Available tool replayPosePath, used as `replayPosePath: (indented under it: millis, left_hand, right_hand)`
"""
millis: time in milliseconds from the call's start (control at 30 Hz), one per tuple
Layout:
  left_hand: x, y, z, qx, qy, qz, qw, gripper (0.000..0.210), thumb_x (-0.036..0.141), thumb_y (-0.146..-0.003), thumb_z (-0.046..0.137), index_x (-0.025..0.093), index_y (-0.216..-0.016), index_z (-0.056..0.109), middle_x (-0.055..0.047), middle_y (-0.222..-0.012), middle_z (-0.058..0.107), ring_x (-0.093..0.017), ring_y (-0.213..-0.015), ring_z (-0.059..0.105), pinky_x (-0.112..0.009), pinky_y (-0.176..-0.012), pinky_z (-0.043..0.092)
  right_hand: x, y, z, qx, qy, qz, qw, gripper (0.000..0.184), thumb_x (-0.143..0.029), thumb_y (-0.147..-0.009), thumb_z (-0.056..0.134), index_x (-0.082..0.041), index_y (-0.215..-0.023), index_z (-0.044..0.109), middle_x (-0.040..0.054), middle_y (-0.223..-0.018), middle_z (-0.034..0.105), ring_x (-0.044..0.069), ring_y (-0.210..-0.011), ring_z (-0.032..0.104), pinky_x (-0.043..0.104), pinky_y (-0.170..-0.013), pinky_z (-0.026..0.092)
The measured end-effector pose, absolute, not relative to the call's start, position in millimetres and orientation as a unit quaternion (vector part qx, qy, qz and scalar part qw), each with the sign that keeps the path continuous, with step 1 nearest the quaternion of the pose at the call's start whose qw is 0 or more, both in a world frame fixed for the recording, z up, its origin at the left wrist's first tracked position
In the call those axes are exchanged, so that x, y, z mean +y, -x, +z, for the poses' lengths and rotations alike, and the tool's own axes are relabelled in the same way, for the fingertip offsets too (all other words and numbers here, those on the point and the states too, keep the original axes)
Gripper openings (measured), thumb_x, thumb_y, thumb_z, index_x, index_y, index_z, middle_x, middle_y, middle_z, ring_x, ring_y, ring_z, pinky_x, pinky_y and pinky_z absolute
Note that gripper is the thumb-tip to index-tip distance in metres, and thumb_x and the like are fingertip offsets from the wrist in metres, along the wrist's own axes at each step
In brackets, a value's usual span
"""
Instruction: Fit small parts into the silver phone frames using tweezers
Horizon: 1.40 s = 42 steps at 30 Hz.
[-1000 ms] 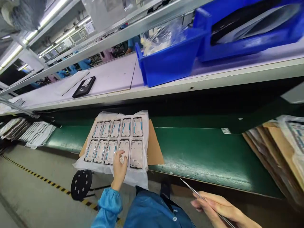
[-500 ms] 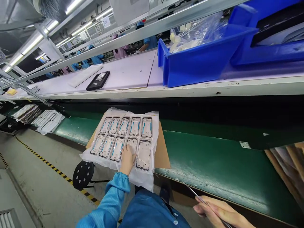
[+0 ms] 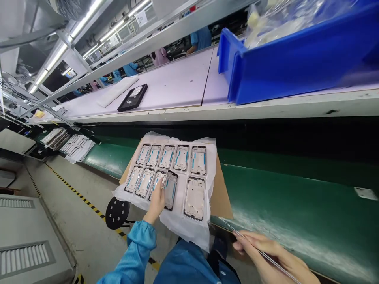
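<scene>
My left hand (image 3: 158, 202) is closed on one phone frame (image 3: 171, 190), which is tilted up from the front row. Several more phone frames (image 3: 167, 156), most with blue strips, lie in two rows on a white sheet (image 3: 183, 230) over brown cardboard (image 3: 220, 199). To the right of the held one, a phone frame without visible blue strips (image 3: 194, 198) lies flat. Over the bench's front edge, at lower right, my right hand (image 3: 266, 252) grips slim metal tweezers (image 3: 251, 244), their tips pointing left toward the cardboard.
The sheet rests on a green bench (image 3: 275, 201). Above runs a white shelf (image 3: 177, 88) with a black tray (image 3: 133, 97) and a blue bin (image 3: 284, 67) of plastic bags. A black stool (image 3: 117, 213) stands below left. Stacked sheets (image 3: 78, 148) lie farther left; co-workers are behind the shelf.
My left hand has lifted a phone frame off the sheet and tilted it, leaving a bare spot in the front row. The view has shifted left; my right hand still holds the tweezers.
</scene>
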<state>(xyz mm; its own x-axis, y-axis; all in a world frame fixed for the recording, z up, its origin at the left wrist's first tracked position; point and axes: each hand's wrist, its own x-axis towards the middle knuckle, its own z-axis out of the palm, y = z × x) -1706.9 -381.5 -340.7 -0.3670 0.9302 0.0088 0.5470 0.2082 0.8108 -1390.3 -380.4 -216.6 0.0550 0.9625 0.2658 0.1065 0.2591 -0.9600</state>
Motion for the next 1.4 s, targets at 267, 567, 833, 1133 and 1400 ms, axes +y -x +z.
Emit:
replayPosePath:
  millis: [267,567,833,1133,1400]
  left_hand:
    - [-379,1705,-360,0.696,-0.6,0.316,0.234,0.037,0.023,-0.103,0.036,0.02,-0.134,0.057,-0.015,-0.161,0.039,-0.027,-0.154,0.03,-0.053,-0.124,0.031]
    - [-318,1736,-358,0.648,-0.698,0.207,0.225,0.043,0.033,-0.102,0.048,0.021,-0.143,0.047,-0.015,-0.166,0.027,-0.03,-0.158,0.015,-0.057,-0.126,0.026]
    - [-321,1729,-373,0.649,-0.699,0.222,0.201,0.044,0.034,-0.102,0.047,0.021,-0.144,0.045,-0.015,-0.165,0.032,-0.031,-0.156,0.02,-0.059,-0.124,0.029]
    - [-322,1728,-379,0.646,-0.708,0.233,0.165,0.043,0.032,-0.101,0.049,0.019,-0.141,0.044,-0.017,-0.161,0.036,-0.03,-0.154,0.027,-0.058,-0.123,0.032]
    - [-322,1729,-380,0.639,-0.73,0.199,0.139,0.039,0.031,-0.1,0.05,0.02,-0.138,0.055,-0.017,-0.165,0.028,-0.033,-0.154,0.026,-0.058,-0.123,0.032]
  right_hand:
    - [-286,1475,-285,-0.581,0.444,0.501,0.463,0.04,-0.055,-0.079,0.079,-0.022,-0.059,0.071,0.0067,-0.064,0.075,0.021,-0.056,0.071,0.028,-0.052,0.061]
    - [-234,1536,-359,-0.638,0.408,0.54,0.367,0.043,-0.059,-0.086,0.07,-0.021,-0.067,0.068,0.0055,-0.072,0.075,0.022,-0.068,0.071,0.034,-0.068,0.056]
    - [-233,1536,-380,-0.676,0.398,0.502,0.364,0.032,-0.049,-0.089,0.071,-0.022,-0.071,0.07,0.005,-0.078,0.078,0.024,-0.072,0.073,0.034,-0.067,0.058]
    - [-235,1538,-385,-0.699,0.38,0.474,0.377,0.026,-0.042,-0.093,0.069,-0.023,-0.076,0.073,0.0039,-0.079,0.078,0.024,-0.07,0.073,0.033,-0.063,0.059]
    - [-235,1537,-389,-0.714,0.367,0.464,0.374,0.029,-0.044,-0.094,0.068,-0.022,-0.075,0.072,0.0038,-0.079,0.077,0.023,-0.07,0.073,0.032,-0.062,0.058]
